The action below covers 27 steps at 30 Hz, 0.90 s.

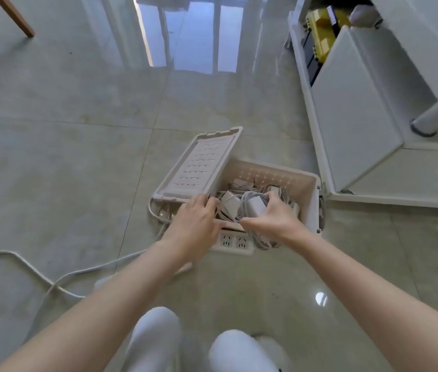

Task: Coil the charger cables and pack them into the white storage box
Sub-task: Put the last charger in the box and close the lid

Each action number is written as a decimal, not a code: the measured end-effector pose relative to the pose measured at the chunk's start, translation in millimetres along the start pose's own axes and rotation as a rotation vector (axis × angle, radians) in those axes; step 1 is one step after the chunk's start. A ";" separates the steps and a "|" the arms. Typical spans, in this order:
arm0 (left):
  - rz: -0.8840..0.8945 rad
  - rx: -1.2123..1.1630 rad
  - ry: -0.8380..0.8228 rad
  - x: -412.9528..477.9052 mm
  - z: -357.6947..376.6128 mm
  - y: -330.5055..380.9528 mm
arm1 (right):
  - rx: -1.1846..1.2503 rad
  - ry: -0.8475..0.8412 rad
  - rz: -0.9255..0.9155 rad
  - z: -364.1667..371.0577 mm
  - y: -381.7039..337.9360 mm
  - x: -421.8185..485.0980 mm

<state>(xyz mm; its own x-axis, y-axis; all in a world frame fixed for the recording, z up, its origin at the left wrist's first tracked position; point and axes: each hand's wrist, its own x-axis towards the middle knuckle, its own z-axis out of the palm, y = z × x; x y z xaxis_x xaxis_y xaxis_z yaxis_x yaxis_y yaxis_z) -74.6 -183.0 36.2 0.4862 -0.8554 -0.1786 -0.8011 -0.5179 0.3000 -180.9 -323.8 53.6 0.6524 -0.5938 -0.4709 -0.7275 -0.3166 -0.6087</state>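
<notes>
Right fingers [273, 200] grip coiled charger cable [250, 196] over white storage box [307, 200].

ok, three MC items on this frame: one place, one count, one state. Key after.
1. Where is the power strip?
A) inside the box
B) on the floor just in front of the white storage box
C) on the cabinet

2. How many socket faces show on it?
A) two
B) four
C) none

3. The right hand:
A) lies flat on the floor
B) grips a coiled charger cable over the box
C) holds the lid

Key:
1 B, the strip lies on the tiles below the box's near rim.
2 A, two outlets show between the wrists.
3 B, its fingers curl round the bundle and brick above the open box.
</notes>
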 end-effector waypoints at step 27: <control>-0.387 -0.113 0.175 128.8 62.7 -15.1 | -0.959 0.147 -0.369 44.9 30.5 172.9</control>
<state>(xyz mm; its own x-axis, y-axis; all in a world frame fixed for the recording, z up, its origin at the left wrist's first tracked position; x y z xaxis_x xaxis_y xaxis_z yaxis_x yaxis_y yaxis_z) -21.8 -285.5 -50.1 0.8027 -0.5799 -0.1390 -0.5097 -0.7882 0.3447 -80.7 -402.9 -75.1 0.8833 -0.4046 -0.2370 -0.3933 -0.9145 0.0952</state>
